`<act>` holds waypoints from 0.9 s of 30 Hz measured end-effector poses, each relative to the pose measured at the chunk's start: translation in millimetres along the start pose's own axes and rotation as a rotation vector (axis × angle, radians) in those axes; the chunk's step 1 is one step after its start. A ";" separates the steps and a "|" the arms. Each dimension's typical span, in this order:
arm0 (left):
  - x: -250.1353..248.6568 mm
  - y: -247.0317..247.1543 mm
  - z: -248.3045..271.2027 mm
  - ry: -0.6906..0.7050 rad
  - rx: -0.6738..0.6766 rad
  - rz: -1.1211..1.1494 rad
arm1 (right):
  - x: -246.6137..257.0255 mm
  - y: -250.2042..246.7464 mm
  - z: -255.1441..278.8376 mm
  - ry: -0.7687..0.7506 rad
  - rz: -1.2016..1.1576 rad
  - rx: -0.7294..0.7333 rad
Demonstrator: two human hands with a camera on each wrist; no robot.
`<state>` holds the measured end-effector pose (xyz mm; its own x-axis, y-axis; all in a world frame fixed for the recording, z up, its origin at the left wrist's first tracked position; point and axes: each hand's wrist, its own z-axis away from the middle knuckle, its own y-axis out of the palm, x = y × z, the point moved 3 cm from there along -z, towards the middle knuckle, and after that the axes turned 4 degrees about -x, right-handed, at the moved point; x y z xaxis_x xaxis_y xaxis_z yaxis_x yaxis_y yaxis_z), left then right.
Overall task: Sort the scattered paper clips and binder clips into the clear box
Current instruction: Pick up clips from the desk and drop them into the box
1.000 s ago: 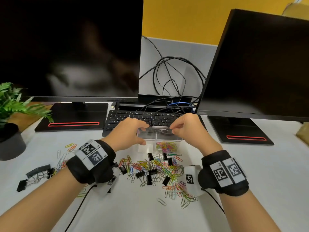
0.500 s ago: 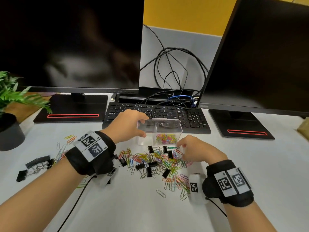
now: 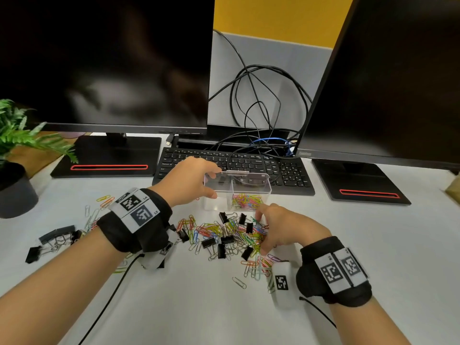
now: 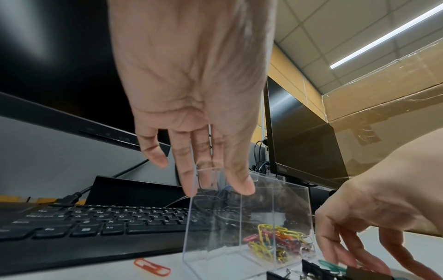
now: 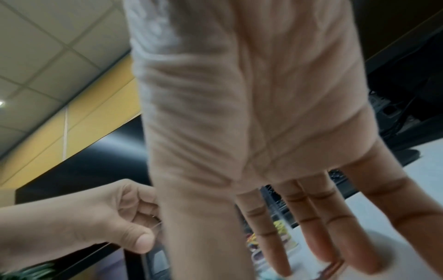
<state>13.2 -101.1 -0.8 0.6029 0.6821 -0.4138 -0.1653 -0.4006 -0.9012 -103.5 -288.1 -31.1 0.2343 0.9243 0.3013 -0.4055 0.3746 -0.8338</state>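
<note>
The clear box stands in front of the keyboard, split in two; coloured paper clips lie in its right compartment, and what the left one holds is unclear. My left hand grips the box's left end, thumb on the front wall and fingers over the rim. Mixed paper clips and black binder clips lie scattered just in front of the box. My right hand is down on the right side of this pile, its straight fingers touching clips. No clip is visibly held.
A black keyboard lies right behind the box, with tangled cables and two monitors beyond it. A potted plant stands at the far left. More binder clips lie left of my left wrist.
My right hand left the top of the box and came down onto the pile of clips. My left hand stayed on the box.
</note>
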 end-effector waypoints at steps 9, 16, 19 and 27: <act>0.5 1.2 -0.9 -0.007 0.006 0.006 | 0.2 -0.4 -7.8 -0.123 0.014 -0.229; 0.6 0.4 0.1 -0.003 -0.005 0.008 | -0.5 -4.5 -7.5 -0.183 -0.005 -0.299; -0.6 -0.5 0.0 0.007 -0.007 -0.002 | 1.3 -12.1 -3.9 -0.183 -0.061 -0.322; 1.0 -1.2 -1.0 0.027 -0.003 0.008 | 1.9 -41.0 9.7 -0.178 -0.197 -0.430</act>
<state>14.7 -100.5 0.0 0.6227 0.6617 -0.4176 -0.1679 -0.4083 -0.8973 -94.9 -300.9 8.2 0.1002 0.8515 0.5147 0.0407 0.5133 -0.8572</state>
